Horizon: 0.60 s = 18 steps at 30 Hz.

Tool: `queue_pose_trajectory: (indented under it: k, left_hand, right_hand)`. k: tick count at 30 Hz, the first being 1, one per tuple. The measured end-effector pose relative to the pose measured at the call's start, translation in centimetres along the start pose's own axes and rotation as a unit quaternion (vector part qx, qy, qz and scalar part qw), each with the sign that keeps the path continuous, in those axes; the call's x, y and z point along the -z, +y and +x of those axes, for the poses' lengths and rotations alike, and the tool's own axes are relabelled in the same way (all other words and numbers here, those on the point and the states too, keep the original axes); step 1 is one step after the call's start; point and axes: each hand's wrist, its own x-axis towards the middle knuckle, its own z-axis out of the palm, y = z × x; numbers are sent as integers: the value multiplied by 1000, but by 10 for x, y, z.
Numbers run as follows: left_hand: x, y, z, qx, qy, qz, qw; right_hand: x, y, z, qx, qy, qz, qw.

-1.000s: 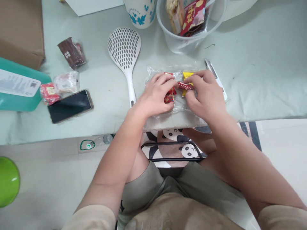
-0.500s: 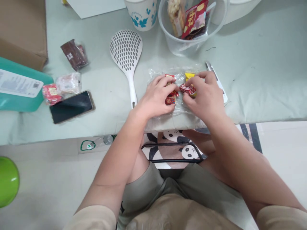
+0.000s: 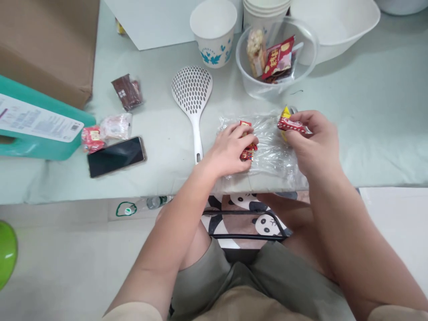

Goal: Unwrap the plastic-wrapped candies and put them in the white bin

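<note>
At the right of centre in the frame, the right hand (image 3: 316,142) has thumb and fingers closed together on a small dotted wrapper (image 3: 291,125), red and white; a yellow packet (image 3: 285,112) shows behind it, mostly hidden, and whether the fingers grip that too cannot be told. The left hand (image 3: 234,149), at the centre, is half open with fingers bent over red packets (image 3: 247,155), of which only the edges show; it cannot be told whether it grips them. Both hands are over crumpled clear plastic (image 3: 272,149) near the front edge of the table (image 3: 368,133). White lettering runs across the dotted wrapper but cannot be read for certain. In the upper right, a clear tub (image 3: 264,91) holds a red packet (image 3: 278,58) with yellow characters, tilted and hard to read. Beside it, the paper cup (image 3: 216,35) bears blue leaves and tiny blurred print. At the left, the frame cuts off a teal container (image 3: 36,140), its white label (image 3: 40,118) carrying a barcode and text too fine to read. The brown packet (image 3: 127,91) in the upper left has pale, illegible characters. The cardboard box (image 3: 50,49) and white bowl (image 3: 337,31) are cut off above.
</note>
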Motion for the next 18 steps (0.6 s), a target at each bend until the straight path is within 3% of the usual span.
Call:
queue_pose_trajectory:
  k: [3, 6, 12, 18]
  left_hand:
    - [2, 1, -1, 3, -2, -3, 1000]
    - [4, 5, -2, 15, -8, -14, 1000]
    - [9, 10, 2, 36, -17, -40, 998]
    - [12, 4, -2, 36, -29, -40, 998]
  right_hand:
    - [4, 1, 2, -48, 37, 90, 994]
    - [9, -5, 1, -68, 53, 115, 990]
    - [8, -35, 3, -1, 63, 45, 997]
    - [-7, -58, 30, 40, 40, -1, 998]
